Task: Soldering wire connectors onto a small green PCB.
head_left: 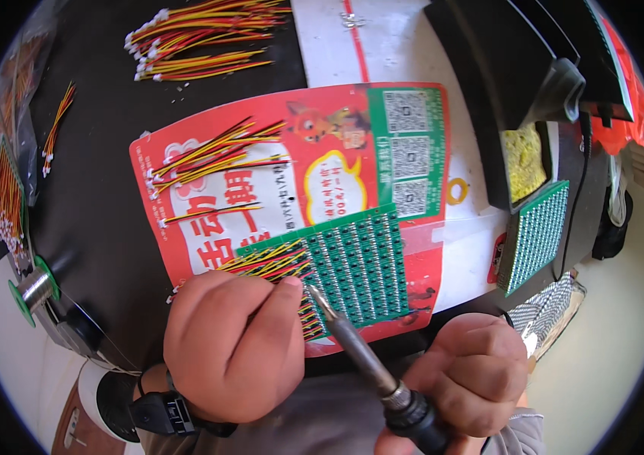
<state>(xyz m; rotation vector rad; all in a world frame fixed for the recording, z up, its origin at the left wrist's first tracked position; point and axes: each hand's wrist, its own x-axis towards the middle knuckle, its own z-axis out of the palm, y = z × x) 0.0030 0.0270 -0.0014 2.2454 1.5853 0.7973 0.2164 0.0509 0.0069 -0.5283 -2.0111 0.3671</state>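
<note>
A green circuit board panel (356, 265) with rows of small parts lies on a red printed sheet (250, 114). Thin red, yellow and black wire leads (265, 262) cover its left part. My left hand (235, 341) is closed in a pinch over these leads; whatever its fingertips hold is hidden. In my right hand (474, 371) is a soldering iron (367, 356) with a dark handle and metal shaft. Its tip meets the panel just right of my left fingertips, beside the wire ends.
Loose wire leads (216, 163) lie on the sheet, with a larger bunch (204, 38) behind. A solder spool (34, 290) stands at left, near bagged leads (11, 189). To the right are another green panel stack (536, 239), a black holder with yellow sponge (524, 163) and a yellow ring (456, 191).
</note>
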